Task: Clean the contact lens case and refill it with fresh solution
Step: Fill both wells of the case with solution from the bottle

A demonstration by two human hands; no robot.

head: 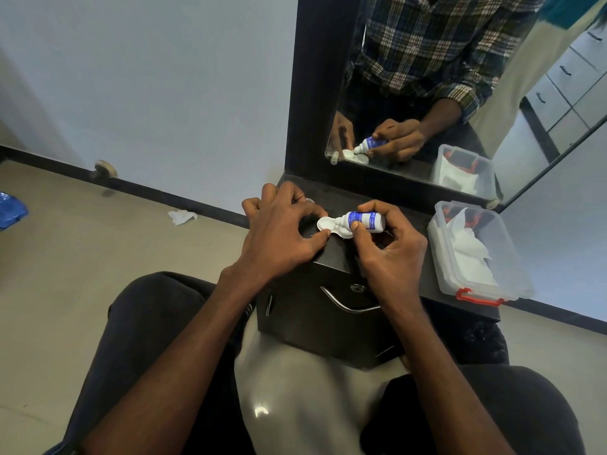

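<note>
A white contact lens case [325, 223] lies open on the black cabinet top [341, 254]. My left hand [282, 234] holds the case at its left well, thumb and forefinger curled round its edge. My right hand [391, 251] grips a small solution bottle [363, 221] with a blue and white label. The bottle lies tipped to the left, its white nozzle pointing down over the case. The case's right well is partly hidden by the nozzle and my thumb.
A clear plastic box [476, 254] with a red latch and white tissue stands at the right. A mirror [460, 93] leans behind the cabinet. A crumpled tissue [182, 216] lies on the floor at the left. My knees are below the cabinet.
</note>
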